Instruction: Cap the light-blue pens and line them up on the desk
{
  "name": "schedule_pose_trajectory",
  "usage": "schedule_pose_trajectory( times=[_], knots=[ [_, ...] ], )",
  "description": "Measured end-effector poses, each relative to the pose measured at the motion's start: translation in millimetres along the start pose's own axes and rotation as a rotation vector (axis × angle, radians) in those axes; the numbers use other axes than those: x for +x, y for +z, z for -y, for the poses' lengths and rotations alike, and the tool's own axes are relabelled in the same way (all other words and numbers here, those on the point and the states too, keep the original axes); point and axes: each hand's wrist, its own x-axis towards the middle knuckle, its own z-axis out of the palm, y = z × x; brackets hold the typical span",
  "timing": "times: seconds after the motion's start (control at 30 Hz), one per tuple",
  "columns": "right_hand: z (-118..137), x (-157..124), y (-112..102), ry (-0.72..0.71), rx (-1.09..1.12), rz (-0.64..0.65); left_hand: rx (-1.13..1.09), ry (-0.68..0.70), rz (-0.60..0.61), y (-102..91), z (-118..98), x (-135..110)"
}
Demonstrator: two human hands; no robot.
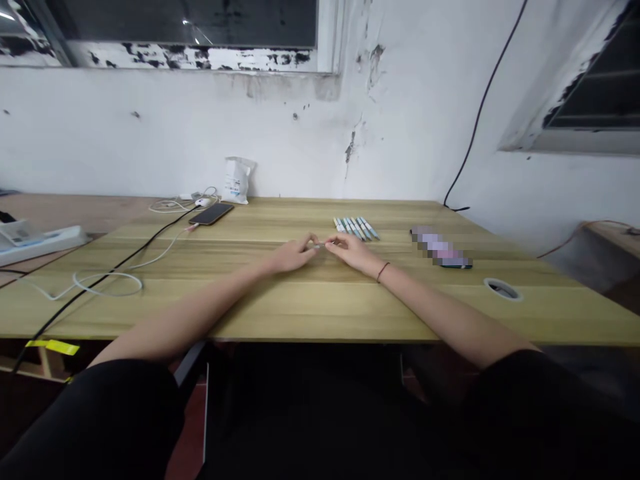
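Note:
My left hand [296, 254] and my right hand [351, 251] meet over the middle of the wooden table, fingertips pinched close together. Between them is a slim, pale pen-like thing [321, 245] with a bluish end at the left. The fingers cover most of it, so its exact kind cannot be made out. Just beyond my right hand, several slim pens [357, 228] with white and light blue bodies lie side by side in a slanted row. A thin dark band circles my right wrist.
A dark phone [212, 214] with a white cable lies at the back left, near a white plastic packet [237, 180]. A black cord [145, 247] crosses the left side. On the right are a blurred-out long object [440, 248] and a round cable hole [503, 289].

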Motion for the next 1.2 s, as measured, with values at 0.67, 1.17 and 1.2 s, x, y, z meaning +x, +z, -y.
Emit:
schedule_pose_trajectory(
  times=[0.67, 1.17, 1.2],
  knots=[
    [-6.5, 4.2, -2.2, 0.284, 0.339, -0.020, -0.571, -0.206, 0.140, -14.3, 0.9, -1.6],
    [-7.4, 4.6, 2.3, 0.308, 0.337, -0.117, -0.963, -0.310, 0.172, -7.2, 16.7, 7.6],
    [-7.4, 4.6, 2.4, 0.305, 0.338, -0.116, -0.965, -0.317, 0.164, -7.2, 15.6, 7.2]
  ],
)
